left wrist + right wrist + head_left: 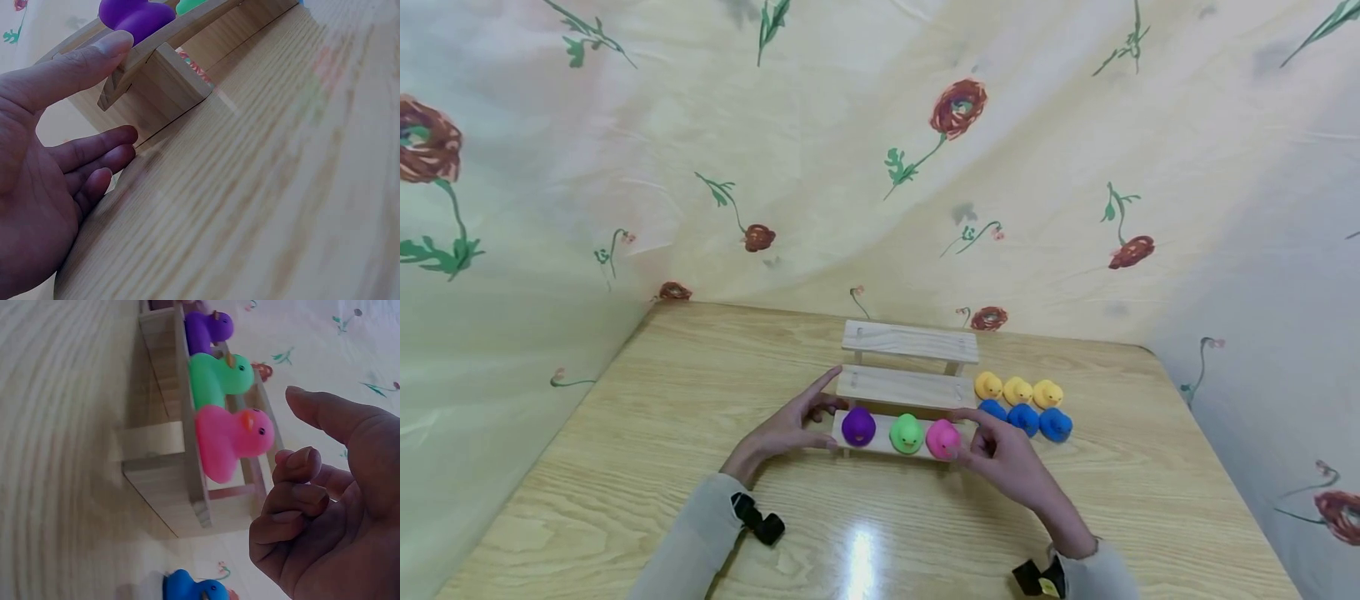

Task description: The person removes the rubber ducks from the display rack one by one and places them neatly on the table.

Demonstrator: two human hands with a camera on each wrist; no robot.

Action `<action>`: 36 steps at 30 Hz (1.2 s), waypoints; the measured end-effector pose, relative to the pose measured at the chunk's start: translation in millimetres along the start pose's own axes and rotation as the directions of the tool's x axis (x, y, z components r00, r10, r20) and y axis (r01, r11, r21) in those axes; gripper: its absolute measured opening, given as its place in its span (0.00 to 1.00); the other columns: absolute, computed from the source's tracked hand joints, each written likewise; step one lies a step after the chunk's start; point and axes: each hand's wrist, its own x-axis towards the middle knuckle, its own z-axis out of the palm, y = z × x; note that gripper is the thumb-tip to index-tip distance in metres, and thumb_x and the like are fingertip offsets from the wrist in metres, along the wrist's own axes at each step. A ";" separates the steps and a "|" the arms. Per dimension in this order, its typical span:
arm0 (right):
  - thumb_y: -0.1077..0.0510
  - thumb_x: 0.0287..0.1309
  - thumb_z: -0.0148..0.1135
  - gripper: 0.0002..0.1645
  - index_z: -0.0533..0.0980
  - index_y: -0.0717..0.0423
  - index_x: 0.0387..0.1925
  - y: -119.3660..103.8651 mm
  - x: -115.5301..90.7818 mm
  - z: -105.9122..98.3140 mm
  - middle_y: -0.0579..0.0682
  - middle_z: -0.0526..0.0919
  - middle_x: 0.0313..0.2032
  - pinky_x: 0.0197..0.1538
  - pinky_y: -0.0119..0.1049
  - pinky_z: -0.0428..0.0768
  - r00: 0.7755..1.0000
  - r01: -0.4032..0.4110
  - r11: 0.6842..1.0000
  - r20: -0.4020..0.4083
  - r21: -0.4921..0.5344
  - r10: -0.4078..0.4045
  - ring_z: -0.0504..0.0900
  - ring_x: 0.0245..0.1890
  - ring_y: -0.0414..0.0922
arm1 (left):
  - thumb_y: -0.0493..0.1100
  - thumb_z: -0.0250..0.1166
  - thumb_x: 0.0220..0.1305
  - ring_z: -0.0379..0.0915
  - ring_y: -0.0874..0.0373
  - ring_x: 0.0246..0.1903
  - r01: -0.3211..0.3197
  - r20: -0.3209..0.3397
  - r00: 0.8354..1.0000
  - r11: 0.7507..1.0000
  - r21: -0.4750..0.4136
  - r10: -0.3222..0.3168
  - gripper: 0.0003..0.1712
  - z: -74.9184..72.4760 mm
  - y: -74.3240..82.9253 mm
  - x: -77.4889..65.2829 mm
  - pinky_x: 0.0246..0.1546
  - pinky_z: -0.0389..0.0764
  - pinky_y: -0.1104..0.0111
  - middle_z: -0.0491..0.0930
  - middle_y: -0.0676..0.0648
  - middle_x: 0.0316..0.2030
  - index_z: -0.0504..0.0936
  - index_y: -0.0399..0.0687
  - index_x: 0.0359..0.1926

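Observation:
A three-step wooden stand is on the table. Three rubber ducks sit along its lowest, front step: purple, green and pink. My left hand is at that step's left end, its thumb against the edge beside the purple duck. The index finger stretches toward the middle step; the other fingers are loosely bent below. My right hand is around the pink duck at the right end. In the right wrist view, a gap shows between its raised thumb and the duck; several fingers are bent.
Three yellow ducks stand in a row right of the stand, with three blue ducks in front of them. The wooden table meets a flowered cloth backdrop at the back and sides.

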 end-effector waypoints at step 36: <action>0.59 0.52 0.75 0.27 0.80 0.57 0.55 3.5 6.1 10.4 0.40 0.72 0.19 0.23 0.27 0.67 0.999 -0.039 0.996 0.009 -0.086 0.040 0.67 0.20 0.31 | 0.39 0.75 0.55 0.68 0.40 0.65 -0.007 -0.003 1.000 1.000 -0.013 0.007 0.65 0.4 4.0 1.0 0.55 0.70 0.70 0.75 0.37 0.65 0.39 0.56 0.81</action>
